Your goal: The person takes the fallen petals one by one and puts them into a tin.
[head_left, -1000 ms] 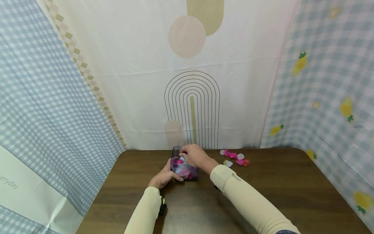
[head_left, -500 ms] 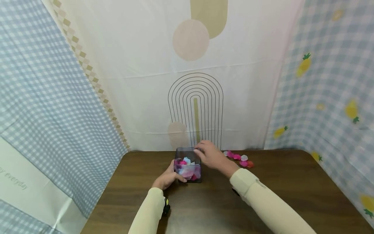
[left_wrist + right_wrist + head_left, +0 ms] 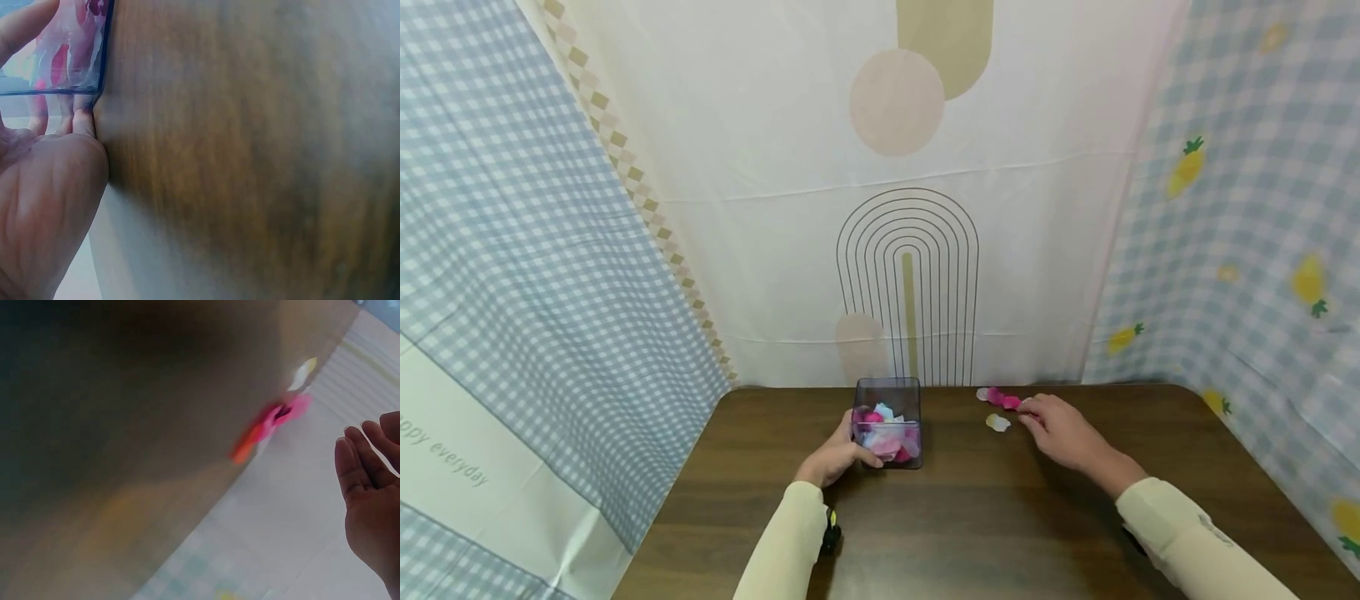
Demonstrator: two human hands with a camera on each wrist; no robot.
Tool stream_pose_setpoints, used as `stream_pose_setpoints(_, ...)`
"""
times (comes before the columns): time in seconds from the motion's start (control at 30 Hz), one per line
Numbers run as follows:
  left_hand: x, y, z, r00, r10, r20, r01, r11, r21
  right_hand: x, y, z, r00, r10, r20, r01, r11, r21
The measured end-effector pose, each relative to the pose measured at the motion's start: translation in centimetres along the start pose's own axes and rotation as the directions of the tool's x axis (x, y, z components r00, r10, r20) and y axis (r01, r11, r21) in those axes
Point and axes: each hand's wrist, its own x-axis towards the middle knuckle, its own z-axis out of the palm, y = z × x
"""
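Note:
My left hand [image 3: 838,454] grips a clear, dark-tinted plastic box [image 3: 887,388] at its left side, thumb across the front and the other fingers round the side and back. Inside the box lies a heap of pink, white and pale blue flower petals [image 3: 886,442]. My right hand [image 3: 1063,433] hovers at the loose petals to the right, fingertips right beside a magenta petal [image 3: 1011,402]. In the right wrist view its fingers [image 3: 356,465] are loosely bent with nothing visible between them. An orange petal [image 3: 244,450], covered by the hand in the head view, shows there too.
A yellow-white petal [image 3: 997,422] lies apart, in front of a pink petal [image 3: 995,397] on the brown wooden table [image 3: 955,525]. A patterned white cloth [image 3: 790,275] hangs right behind the table's back edge, with checked cloths on both sides.
My right hand has moved from above the box rightward to the loose petals on the table. The petals it held over the box are out of its fingers. My left hand stays on the box.

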Motion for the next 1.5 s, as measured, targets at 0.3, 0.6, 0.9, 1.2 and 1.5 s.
stream_pose_setpoints(0.3, -0.1, 0.1, 0.0, 1.0, -0.021, -0.019, 0.021, 1.0, 0.015, -1.5, 1.4, -0.7, 0.997, 0.016, 0.07, -0.013, 0.999, -0.043)
stream_pose_setpoints(0.6, 0.0, 0.2, 0.2, 1.0, -0.011, -0.01, 0.011, 1.0, 0.028, -2.2, 2.9, -1.2, 0.994, 0.069, 0.083, -0.063, 0.996, -0.066)
stream_pose_setpoints(0.9, 0.3, -0.1, -0.1, 1.0, -0.001, -0.01, 0.001, 1.0, 0.008, -1.8, 4.5, -0.3, 0.976, 0.166, 0.14, -0.159, 0.986, -0.058)
stream_pose_setpoints(1.2, 0.1, 0.2, 0.0, 1.0, -0.011, 0.002, 0.011, 1.0, 0.004, 0.3, 4.7, 0.6, 0.933, 0.278, 0.227, -0.26, 0.96, -0.107)
stream_pose_setpoints(1.5, 0.2, 0.2, 0.0, 1.0, -0.016, -0.008, 0.016, 1.0, 0.003, 2.0, 4.7, 1.7, 0.895, 0.385, 0.224, -0.357, 0.921, -0.157)
